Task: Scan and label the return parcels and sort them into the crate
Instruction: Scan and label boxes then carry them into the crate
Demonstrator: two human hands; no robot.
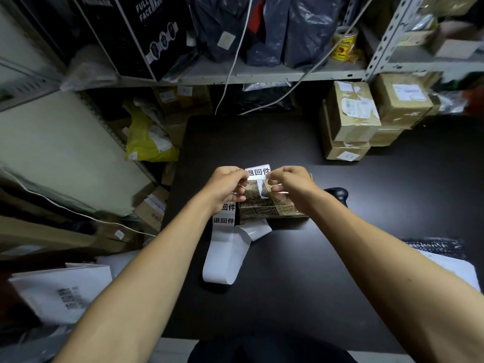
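Observation:
A small parcel (269, 209) wrapped in brown printed tape lies in the middle of the black table (288, 284). Above it, a white label (258, 171) with black characters is held between both hands. My left hand (227, 186) pinches its left edge, and my right hand (286, 180) pinches its right edge. A strip of further labels on white backing paper (225, 255) trails from under my left hand toward me. A black handheld scanner (336, 193) lies just right of the parcel, partly hidden by my right forearm.
Stacked brown cardboard parcels (351, 119) stand at the table's back right. Metal shelving (235, 74) with bags and boxes rises behind the table. A yellow mailer bag (148, 140) and white bags (62, 292) lie to the left. A roll of yellow stickers (344, 44) sits on the shelf.

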